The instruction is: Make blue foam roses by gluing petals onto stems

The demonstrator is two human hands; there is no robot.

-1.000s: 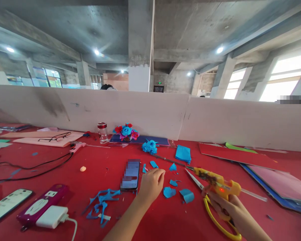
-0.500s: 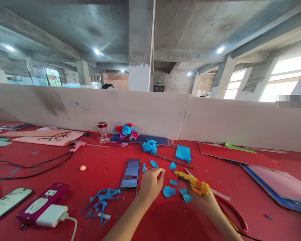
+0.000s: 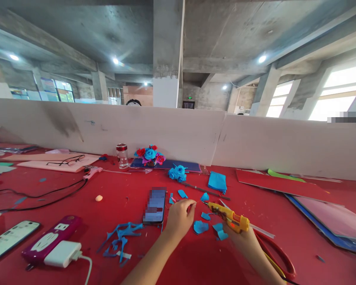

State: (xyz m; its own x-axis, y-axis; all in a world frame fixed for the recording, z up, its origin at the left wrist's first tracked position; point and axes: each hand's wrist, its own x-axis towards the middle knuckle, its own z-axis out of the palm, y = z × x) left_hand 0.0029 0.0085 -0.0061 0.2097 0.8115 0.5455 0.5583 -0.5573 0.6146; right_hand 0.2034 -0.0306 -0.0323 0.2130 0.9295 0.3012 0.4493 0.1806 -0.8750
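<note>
My right hand (image 3: 240,235) is closed round a yellow hot glue gun (image 3: 230,217), its nozzle pointing left. Just left of that nozzle, my left hand (image 3: 180,215) has its thumb and fingertips pinched together; whatever they hold is too small to make out. Cut blue paper petals (image 3: 201,227) lie on the red table below and between the hands. Beyond them rests a bunch of blue paper roses (image 3: 177,173) near a square stack of blue paper (image 3: 217,181). Red-handled scissors (image 3: 280,253) lie partly hidden beneath my right forearm.
A smartphone (image 3: 154,206) lies left of my left hand, with blue paper scraps (image 3: 121,239) nearby. Farther left are a purple power bank (image 3: 52,239) and a pink glue gun (image 3: 92,172). A glass jar (image 3: 122,157) and a flower arrangement (image 3: 150,154) stand before the white partition (image 3: 178,126).
The whole view has shifted very slightly to the right. Both hands keep nearly the same pose, the glue gun still in my right hand.
</note>
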